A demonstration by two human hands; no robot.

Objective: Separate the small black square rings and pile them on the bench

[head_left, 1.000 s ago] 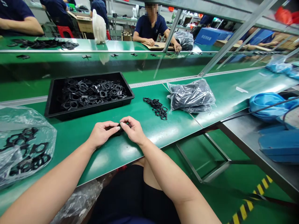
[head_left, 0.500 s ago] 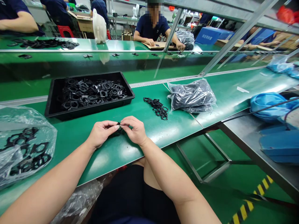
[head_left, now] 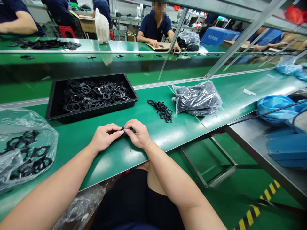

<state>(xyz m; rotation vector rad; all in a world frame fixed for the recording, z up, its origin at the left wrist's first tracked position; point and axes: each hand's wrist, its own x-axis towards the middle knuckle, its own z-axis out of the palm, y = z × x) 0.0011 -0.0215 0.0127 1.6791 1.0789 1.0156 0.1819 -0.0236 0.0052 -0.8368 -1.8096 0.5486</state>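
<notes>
Your left hand point(head_left: 102, 140) and right hand point(head_left: 139, 135): fingers pinch small black part point(head_left: 122, 129) | over tabletop point(head_left: 120, 157), near side of black tray point(head_left: 96, 113) | keep pressure light, even

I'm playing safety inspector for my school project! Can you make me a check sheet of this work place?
Surface: green table, shiny, with glare spots
Things: left hand and right hand pinch a small dark piece, mostly hidden by fingers; black tray of dark rings behind them
Clutter: loose ring pile, stuffed clear bag, open plastic bag at left, white scrap
Hands: both bare, fingertips close together
Cables: one dark cord at right; can't tell what it's for
Surroundings: people working across the table, blue box, striped floor tape
</notes>
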